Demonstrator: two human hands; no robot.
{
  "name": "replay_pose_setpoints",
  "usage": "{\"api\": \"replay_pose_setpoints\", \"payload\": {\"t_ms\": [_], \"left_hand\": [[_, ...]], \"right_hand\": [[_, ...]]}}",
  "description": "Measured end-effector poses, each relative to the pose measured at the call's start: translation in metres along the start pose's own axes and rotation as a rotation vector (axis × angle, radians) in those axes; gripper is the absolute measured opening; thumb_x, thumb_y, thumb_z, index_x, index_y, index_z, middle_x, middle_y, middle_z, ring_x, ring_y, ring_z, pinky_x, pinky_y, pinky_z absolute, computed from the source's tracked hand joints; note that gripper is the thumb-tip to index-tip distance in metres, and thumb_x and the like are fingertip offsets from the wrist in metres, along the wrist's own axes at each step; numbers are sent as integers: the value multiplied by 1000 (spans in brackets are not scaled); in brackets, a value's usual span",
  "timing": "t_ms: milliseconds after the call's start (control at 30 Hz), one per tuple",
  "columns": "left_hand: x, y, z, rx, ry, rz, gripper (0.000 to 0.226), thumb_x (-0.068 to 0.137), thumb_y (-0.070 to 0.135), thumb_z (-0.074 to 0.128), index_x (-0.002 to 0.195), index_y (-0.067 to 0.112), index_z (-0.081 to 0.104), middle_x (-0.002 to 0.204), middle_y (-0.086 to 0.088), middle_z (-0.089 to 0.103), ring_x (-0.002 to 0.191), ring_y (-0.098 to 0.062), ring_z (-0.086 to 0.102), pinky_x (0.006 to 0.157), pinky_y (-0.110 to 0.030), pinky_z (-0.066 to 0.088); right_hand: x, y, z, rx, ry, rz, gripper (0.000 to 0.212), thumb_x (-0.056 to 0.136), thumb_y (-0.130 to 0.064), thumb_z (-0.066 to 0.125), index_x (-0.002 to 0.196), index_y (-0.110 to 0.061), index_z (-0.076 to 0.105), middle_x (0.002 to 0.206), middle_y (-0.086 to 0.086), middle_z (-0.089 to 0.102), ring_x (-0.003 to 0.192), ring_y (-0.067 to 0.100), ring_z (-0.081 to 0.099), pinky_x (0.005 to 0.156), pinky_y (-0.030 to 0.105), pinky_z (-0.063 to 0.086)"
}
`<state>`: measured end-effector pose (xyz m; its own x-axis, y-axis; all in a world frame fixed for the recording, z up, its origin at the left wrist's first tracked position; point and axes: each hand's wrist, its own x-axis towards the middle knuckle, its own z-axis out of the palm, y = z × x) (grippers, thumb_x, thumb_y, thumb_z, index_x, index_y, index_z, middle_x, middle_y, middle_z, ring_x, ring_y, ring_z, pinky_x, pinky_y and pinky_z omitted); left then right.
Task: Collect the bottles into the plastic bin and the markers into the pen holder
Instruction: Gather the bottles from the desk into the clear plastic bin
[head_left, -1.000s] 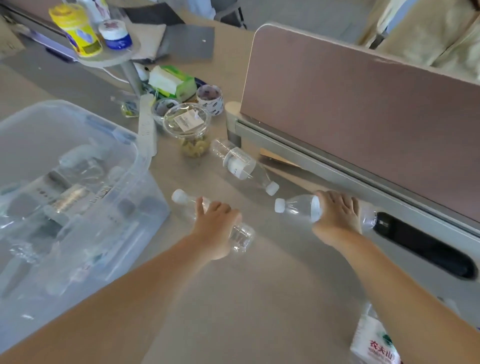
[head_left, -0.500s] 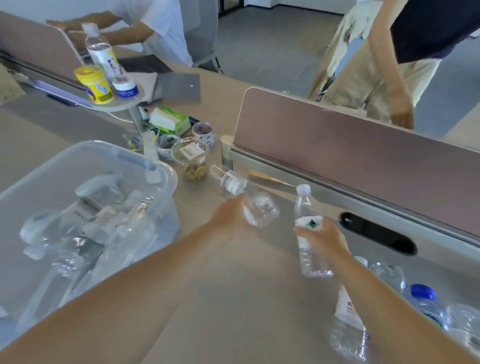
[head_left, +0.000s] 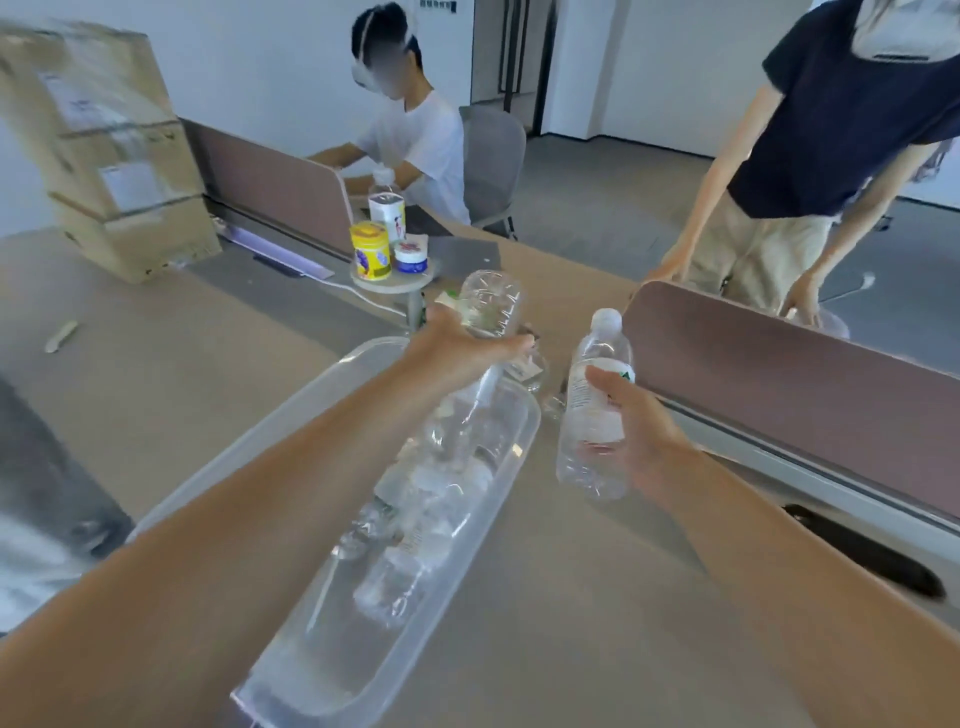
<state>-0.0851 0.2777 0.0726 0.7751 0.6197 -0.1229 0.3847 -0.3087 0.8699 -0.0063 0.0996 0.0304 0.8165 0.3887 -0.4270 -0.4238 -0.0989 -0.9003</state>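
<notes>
Our left hand (head_left: 462, 345) curls round a ribbed bottle (head_left: 491, 304), base tipped up, and holds it over the far end of the bin (head_left: 291, 410). Our right hand (head_left: 641, 441) grips a labelled bottle (head_left: 597, 395) by its lower half. It is upright with its white cap on, in the air just right of the bin's far right corner. The two are near each other but apart. The bin lies lengthwise down the middle of the tabletop (head_left: 597, 649), and a heap of clear bottles (head_left: 431, 483) lies in it.

A divider (head_left: 779, 374) runs along the tabletop's right edge, close behind our right hand, with a dark slot (head_left: 862, 551) at its foot. Something small and clear sits between the bin and the divider, too blurred to name. Past the bin's far end a round stand (head_left: 389, 283) carries a yellow jar (head_left: 370, 249), a blue-lidded jar (head_left: 410, 258) and a tall bottle (head_left: 387, 205). Boxes (head_left: 114, 156) fill the far left corner. A seated person (head_left: 421, 140) and a standing person (head_left: 831, 130) are beyond the far edge.

Room to move lies left of the bin, where a stick (head_left: 61, 335) lies near the left edge, and at the near right between the bin and the slot.
</notes>
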Motion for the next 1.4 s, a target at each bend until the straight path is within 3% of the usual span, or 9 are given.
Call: {"api": "replay_pose_setpoints", "payload": {"t_ms": [200,267,367,600,700,933,1133,1267,1400], "left_hand": [[0,-82,-83,-68,-19,-204,101,36,37,85,122,-4,50,118,-10,56,79,-12,57,59,-21,47],[-4,-101,-96,-45,-62,-290,73,58,20,82,117,-2,44,112,-6,48,68,-8,46,50,-15,42],[-6,-129,-96,20,-171,-322,88,74,4,76,141,8,21,105,-7,57,71,-9,47,59,-18,39],[-22,-177,-74,207,-147,-228,94,71,24,80,146,14,24,109,-2,56,89,-18,58,60,-22,49],[-31,-197,-68,321,-137,-252,95,71,37,76,146,17,22,122,-10,54,102,-28,61,79,-38,57],[-27,-157,-70,345,70,-66,72,85,40,63,144,14,31,137,-16,42,118,-31,52,93,-38,47],[-15,-92,-49,249,99,103,48,89,30,56,132,10,48,128,-12,54,105,-24,54,76,-27,37],[-21,-59,-11,273,52,210,44,90,27,55,131,13,49,127,-10,53,114,-25,52,87,-29,38],[-27,-31,42,284,-3,307,38,89,22,55,127,14,52,127,-8,52,112,-22,53,84,-26,38]], "right_hand": [[-9,34,97,26,-53,77,41,84,-34,69,116,-15,54,111,1,56,111,28,56,72,36,52],[-11,45,115,-41,-45,83,37,85,-34,69,114,-18,50,109,1,53,115,26,50,79,39,51],[-9,63,128,-111,-36,104,49,83,-37,71,121,-15,50,98,-4,52,110,21,48,81,39,52],[-13,71,131,-150,37,83,59,83,-36,72,128,-7,48,111,4,52,107,22,51,72,37,54],[-18,73,129,-127,17,77,58,83,-34,72,129,-8,48,114,2,53,106,18,50,71,36,55],[-15,81,122,-195,8,30,83,82,-42,71,148,-14,29,138,12,50,119,27,54,102,43,45],[-25,67,89,-41,-4,11,58,92,-16,62,142,-4,36,123,19,57,119,38,57,95,43,50],[-38,52,32,-111,29,-23,46,62,-33,68,101,-12,57,83,10,52,75,26,53,71,32,43],[-27,57,-51,-136,192,-40,6,89,-20,63,83,-21,60,75,0,51,70,22,54,61,27,40]]}}
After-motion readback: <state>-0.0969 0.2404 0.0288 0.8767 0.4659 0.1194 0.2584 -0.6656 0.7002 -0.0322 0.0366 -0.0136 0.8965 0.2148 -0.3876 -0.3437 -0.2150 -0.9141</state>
